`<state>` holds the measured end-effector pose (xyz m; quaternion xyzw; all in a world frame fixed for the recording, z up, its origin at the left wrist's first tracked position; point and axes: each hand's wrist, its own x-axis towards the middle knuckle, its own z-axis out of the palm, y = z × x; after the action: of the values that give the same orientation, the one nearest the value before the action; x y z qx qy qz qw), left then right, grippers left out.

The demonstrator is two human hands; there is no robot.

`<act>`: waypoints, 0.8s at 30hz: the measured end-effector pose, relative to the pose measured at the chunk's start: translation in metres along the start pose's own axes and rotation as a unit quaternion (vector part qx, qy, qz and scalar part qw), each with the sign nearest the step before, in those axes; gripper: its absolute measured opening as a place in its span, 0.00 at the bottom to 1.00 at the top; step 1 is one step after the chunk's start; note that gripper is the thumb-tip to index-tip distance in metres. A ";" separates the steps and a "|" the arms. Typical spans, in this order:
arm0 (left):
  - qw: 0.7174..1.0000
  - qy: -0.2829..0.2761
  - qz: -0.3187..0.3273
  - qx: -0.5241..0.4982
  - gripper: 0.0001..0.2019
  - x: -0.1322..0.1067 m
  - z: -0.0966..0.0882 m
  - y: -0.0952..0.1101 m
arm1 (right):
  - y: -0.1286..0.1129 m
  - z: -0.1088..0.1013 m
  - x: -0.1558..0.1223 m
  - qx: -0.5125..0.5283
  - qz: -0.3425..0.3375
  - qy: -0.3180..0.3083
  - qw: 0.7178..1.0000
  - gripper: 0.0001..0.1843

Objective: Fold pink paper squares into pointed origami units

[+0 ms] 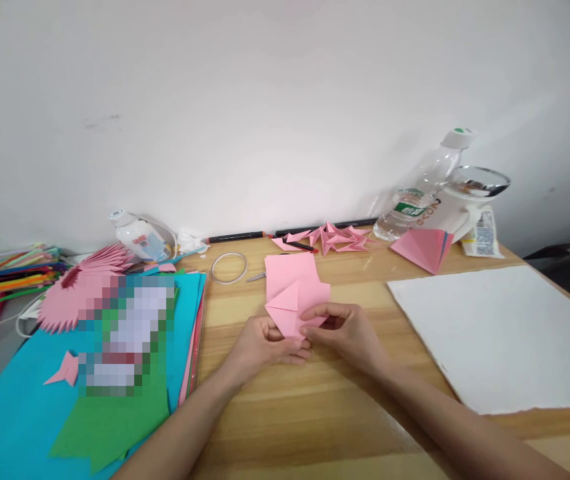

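Note:
A partly folded sheet of pink paper point(309, 293) is held up in front of me over the wooden table, with flaps turned in toward its middle. My left hand point(269, 341) grips its lower left edge, thumb in front and fingers behind. On the lower right, my right hand point(339, 328) pinches the same sheet between thumb and fingers. Just behind it lie more pink paper squares point(285, 268), partly covered by the held sheet. Scissors point(257, 277) peek out from beside those squares, mostly hidden.
Folded pink paper pieces point(337, 239) and black pens point(237, 237) lie along the wall. A tape ring point(229, 267) sits left of the scissors. Blue sheets point(9, 413) cover the left. At right are a white board point(509, 340), a water bottle point(409, 203) and a folded pink piece point(423, 249).

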<state>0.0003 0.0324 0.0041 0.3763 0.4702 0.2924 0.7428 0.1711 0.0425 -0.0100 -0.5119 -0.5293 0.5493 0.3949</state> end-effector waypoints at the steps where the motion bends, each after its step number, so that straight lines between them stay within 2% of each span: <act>1: 1.000 -0.002 0.000 -0.001 0.17 0.000 0.000 0.000 | 0.000 0.001 0.000 0.001 0.000 0.000 1.000 0.11; 6: 1.000 -0.015 0.003 0.004 0.17 -0.001 -0.002 -0.001 | -0.001 0.003 -0.001 0.036 0.003 -0.012 0.999 0.12; 13: 1.000 -0.003 0.007 -0.010 0.16 -0.001 -0.001 0.000 | 0.003 -0.001 0.002 0.090 0.026 -0.062 0.994 0.13; 16: 1.000 0.007 0.006 -0.017 0.17 -0.001 0.000 0.001 | 0.003 -0.002 0.002 0.079 0.022 -0.054 0.995 0.14; 24: 1.000 -0.010 0.005 -0.017 0.19 -0.002 -0.002 0.001 | -0.001 -0.001 0.000 0.071 0.022 -0.054 0.996 0.14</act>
<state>-0.0022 0.0322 0.0054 0.3683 0.4560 0.3002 0.7525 0.1715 0.0430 -0.0091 -0.4640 -0.4980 0.6208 0.3889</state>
